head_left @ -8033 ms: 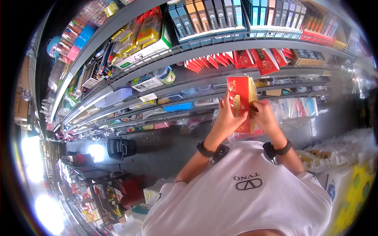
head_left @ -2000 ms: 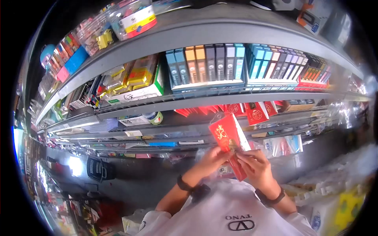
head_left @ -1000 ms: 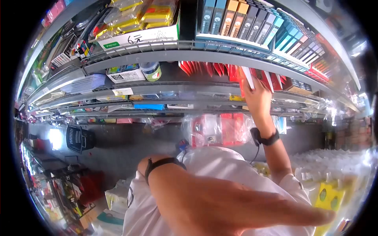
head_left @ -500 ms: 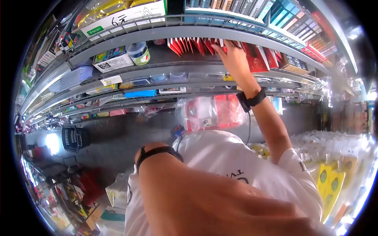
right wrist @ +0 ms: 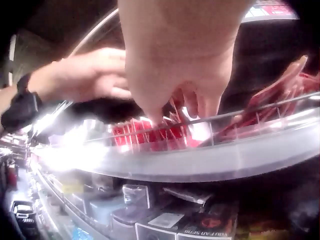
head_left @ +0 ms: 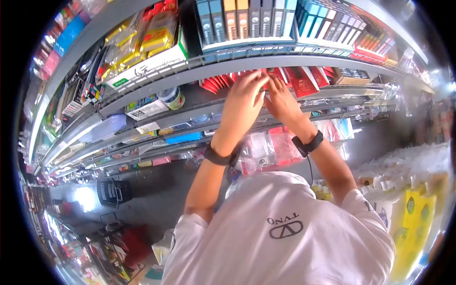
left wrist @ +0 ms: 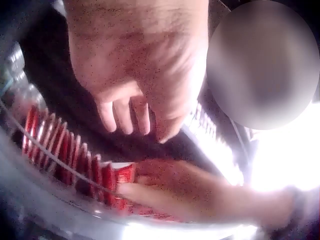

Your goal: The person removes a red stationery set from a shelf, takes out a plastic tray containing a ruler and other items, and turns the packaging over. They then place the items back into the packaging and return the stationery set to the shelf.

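Red packets [head_left: 216, 84] stand in a tight row on a shelf, and larger ones with round gold prints [head_left: 304, 83] lean beside them. My right hand [head_left: 285, 104] reaches in among them; in the left wrist view the right hand [left wrist: 175, 190] pinches a white-edged red packet [left wrist: 125, 175] between thumb and fingers. Beside it my left hand [head_left: 241, 107] is raised at the shelf; the left hand [left wrist: 145, 65] hangs over the row [left wrist: 55, 140] with loosely bent fingers and nothing in them. The right wrist view shows the right hand [right wrist: 180, 65] reaching down behind the wire rail.
Boxed goods [head_left: 259, 21] and yellow packages [head_left: 159, 35] fill the shelf above. A clear-wrapped red pack [head_left: 270, 149] is below the hands, near the chest. A black basket [head_left: 114, 191] stands on the floor at left; yellow bags [head_left: 413, 223] are at right.
Both hands held a red packet earlier; then the right hand carried it to the shelf row. The left hand has moved from close before the camera up to the shelf beside the right.
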The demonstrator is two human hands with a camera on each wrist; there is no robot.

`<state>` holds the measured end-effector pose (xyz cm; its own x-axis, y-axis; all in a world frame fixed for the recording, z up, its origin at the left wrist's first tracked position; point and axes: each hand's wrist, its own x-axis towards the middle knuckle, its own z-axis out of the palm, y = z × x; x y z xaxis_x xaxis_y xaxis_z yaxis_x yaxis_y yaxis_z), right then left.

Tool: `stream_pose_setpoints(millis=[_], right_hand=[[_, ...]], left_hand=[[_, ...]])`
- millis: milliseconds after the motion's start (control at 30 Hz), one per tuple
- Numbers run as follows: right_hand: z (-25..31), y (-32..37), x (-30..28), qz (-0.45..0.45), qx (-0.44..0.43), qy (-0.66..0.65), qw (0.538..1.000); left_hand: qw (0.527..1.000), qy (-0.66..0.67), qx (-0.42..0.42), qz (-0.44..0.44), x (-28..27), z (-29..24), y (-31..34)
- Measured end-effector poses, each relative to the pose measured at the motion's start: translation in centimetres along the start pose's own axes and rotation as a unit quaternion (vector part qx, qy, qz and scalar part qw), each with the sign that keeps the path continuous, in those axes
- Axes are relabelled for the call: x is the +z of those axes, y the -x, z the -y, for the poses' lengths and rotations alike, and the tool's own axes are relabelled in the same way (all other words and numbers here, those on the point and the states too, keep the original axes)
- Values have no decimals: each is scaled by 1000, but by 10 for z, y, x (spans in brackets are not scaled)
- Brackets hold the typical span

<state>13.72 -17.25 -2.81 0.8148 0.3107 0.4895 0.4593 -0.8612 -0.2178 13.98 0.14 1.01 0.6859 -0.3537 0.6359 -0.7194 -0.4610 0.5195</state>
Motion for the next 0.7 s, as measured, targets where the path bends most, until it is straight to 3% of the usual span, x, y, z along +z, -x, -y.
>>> stream_pose_setpoints(millis=[167, 300, 400, 533, 700], right_hand=[[-9, 21, -21, -20, 46, -96, 994], [-37, 24, -23, -71, 112, -78, 988], [-46, 11, -30, -24, 221, -105, 969], [-53, -8, -21, 46, 302, -35, 952], [-54, -20, -13, 41, 310, 9, 950]], left_hand=[[988, -122, 64, 64, 20, 20, -15], [986, -145, 64, 48, 31, 40, -15], [989, -136, 61, 23, 32, 38, -18], [984, -169, 52, -20, 43, 45, -19], [988, -144, 48, -34, 46, 50, -18]])
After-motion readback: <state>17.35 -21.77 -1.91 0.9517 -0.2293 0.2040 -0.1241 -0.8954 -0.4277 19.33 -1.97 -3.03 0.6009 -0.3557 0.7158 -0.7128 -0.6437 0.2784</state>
